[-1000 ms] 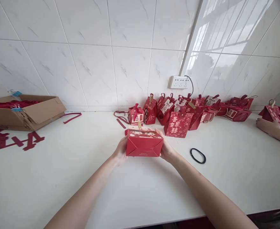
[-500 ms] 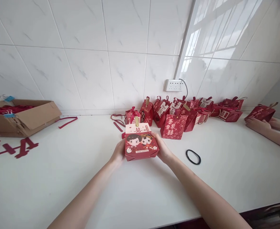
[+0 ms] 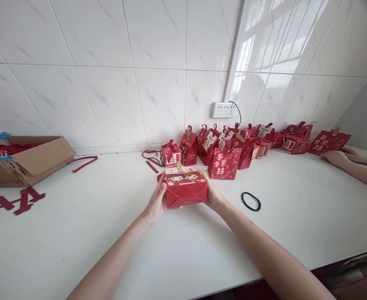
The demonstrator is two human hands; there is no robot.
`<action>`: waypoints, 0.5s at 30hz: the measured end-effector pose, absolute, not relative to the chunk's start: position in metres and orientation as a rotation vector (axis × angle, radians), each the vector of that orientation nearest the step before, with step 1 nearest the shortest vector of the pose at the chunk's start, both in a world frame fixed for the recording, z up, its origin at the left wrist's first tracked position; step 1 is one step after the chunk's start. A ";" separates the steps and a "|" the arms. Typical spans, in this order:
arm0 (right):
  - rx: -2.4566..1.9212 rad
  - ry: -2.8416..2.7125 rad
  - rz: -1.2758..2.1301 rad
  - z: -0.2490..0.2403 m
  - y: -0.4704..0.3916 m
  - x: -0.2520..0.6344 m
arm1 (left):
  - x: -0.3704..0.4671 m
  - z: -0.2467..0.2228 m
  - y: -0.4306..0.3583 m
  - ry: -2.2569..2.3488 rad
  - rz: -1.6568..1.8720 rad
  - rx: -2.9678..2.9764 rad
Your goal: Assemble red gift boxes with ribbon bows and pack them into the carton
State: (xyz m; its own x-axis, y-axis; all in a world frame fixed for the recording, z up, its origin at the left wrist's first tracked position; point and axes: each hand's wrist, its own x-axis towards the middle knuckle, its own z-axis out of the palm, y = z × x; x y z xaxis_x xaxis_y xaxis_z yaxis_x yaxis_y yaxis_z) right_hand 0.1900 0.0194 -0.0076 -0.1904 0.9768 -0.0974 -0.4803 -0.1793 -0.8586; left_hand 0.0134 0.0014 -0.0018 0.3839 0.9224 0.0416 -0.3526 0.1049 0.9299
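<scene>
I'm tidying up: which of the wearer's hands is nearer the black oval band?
Right. The right hand, holding the red printed cardboard box, is left of the black oval band, apart from it; the left hand, on the box's left side, is farther away.

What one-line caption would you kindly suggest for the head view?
Left hand and right hand hold a red printed rectangular paper box over a white tabletop.

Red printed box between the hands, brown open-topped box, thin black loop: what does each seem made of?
Red printed box: probably coated paperboard, smooth-looking, with crisp end folds.
Brown open-topped box: apparently cardboard, matt, its front corner roughly creased.
Thin black loop: perhaps elastic or rubber; its oval outline fits either.
</scene>
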 end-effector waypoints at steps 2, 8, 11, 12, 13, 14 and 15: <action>-0.847 -0.858 1.637 -0.009 0.020 0.191 | 0.013 -0.003 0.002 0.660 1.029 1.078; -0.898 -0.941 1.668 -0.009 0.020 0.194 | 0.012 -0.005 0.006 0.724 1.018 1.052; -0.942 -0.918 1.668 -0.007 0.020 0.193 | 0.014 0.000 0.005 0.776 1.024 1.069; -0.957 -0.910 1.640 -0.007 0.020 0.192 | 0.014 0.002 0.004 0.800 1.023 1.088; -0.966 -0.911 1.595 -0.007 0.021 0.192 | 0.015 0.003 0.003 0.826 1.021 1.109; -0.968 -0.922 1.536 -0.007 0.021 0.191 | 0.016 0.003 0.003 0.849 1.021 1.131; -0.966 -0.946 1.470 -0.007 0.021 0.191 | 0.017 0.003 0.003 0.862 1.025 1.150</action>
